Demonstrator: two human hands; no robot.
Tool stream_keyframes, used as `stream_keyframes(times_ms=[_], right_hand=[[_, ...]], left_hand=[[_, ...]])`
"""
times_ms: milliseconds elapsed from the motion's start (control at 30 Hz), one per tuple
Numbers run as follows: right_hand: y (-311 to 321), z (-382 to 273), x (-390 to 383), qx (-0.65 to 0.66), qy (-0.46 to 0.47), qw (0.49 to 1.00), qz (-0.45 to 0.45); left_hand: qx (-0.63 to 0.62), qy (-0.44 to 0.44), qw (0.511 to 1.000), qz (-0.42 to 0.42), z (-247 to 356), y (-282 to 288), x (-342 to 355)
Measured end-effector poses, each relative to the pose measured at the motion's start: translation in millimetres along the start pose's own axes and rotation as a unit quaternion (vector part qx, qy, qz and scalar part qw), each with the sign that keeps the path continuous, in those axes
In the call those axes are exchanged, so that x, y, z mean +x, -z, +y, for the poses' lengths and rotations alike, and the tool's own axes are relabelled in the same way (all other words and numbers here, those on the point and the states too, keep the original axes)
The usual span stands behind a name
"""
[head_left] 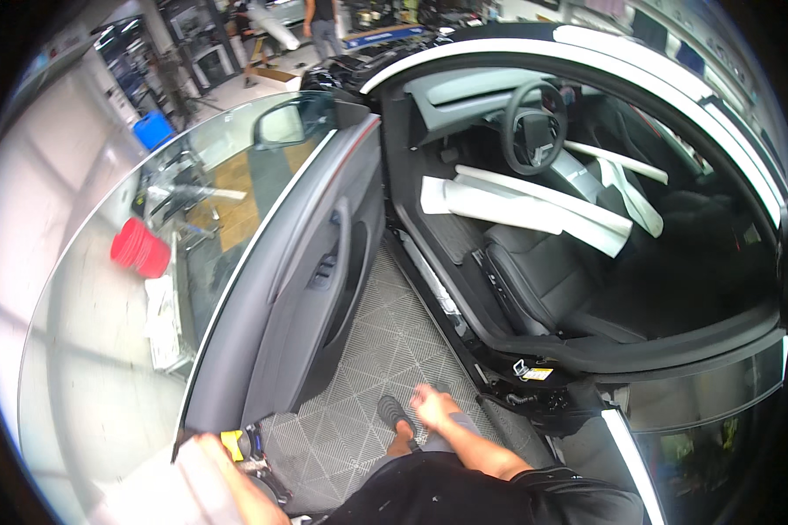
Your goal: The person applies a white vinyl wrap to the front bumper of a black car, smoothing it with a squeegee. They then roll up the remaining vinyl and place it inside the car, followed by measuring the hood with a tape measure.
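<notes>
My left hand [214,448] is on the rear edge of the open car door [280,306] at the lower left, its fingers curled round it, beside a small yellow item [232,444]. My right hand [433,407] hangs over the grey patterned floor [350,367], between the door and the car's sill; it is slightly blurred, and I cannot tell if anything is in it. The door's frameless glass [105,306] curves up the left. Inside the car, several white rolled or folded sheets [534,210] lie across the front seats, near the steering wheel [534,131].
The driver's seat [552,297] and door sill [429,297] are on my right, a second open door [700,394] at the lower right. Through the glass show a red bucket [140,249] and a stand. A blue bin [153,129] and other people [322,26] are in the workshop behind.
</notes>
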State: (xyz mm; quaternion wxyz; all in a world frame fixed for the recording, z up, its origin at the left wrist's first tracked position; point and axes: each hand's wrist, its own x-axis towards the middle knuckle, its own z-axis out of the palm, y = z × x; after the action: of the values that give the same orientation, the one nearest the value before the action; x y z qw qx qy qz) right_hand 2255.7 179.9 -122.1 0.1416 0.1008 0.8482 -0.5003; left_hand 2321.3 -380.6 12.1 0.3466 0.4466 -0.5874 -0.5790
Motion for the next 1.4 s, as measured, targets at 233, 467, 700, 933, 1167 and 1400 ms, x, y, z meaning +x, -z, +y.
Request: stream_keyframes(times_ms=[233, 467, 700, 933, 1167, 1400], right_hand=[[0, -79, -86, -0.237, 0.180, 0.864, -0.405], [68, -116, -162, -0.118, 0.188, 0.954, -0.201], [53, -121, -275, 0.085, 0.165, 0.968, -0.168], [69, -127, -271, 0.074, 0.157, 0.984, 0.042], [98, -82, -268, 0.119, 0.091, 0.984, 0.099], [-20, 26, -289, -0.168, -0.055, 0.947, -0.269]], left_hand=[[-0.058, -0.007, 0.998, -0.040, -8, -5, 6], [0.004, -0.207, 0.968, -0.143, -4, -14, -112], [0.166, -0.223, 0.922, -0.270, -1, -11, -288], [0.199, -0.168, 0.849, -0.459, -27, -22, -397], [0.261, -0.039, 0.836, -0.481, -90, 27, -327], [0.576, 0.026, 0.675, -0.460, -193, 147, -189]])
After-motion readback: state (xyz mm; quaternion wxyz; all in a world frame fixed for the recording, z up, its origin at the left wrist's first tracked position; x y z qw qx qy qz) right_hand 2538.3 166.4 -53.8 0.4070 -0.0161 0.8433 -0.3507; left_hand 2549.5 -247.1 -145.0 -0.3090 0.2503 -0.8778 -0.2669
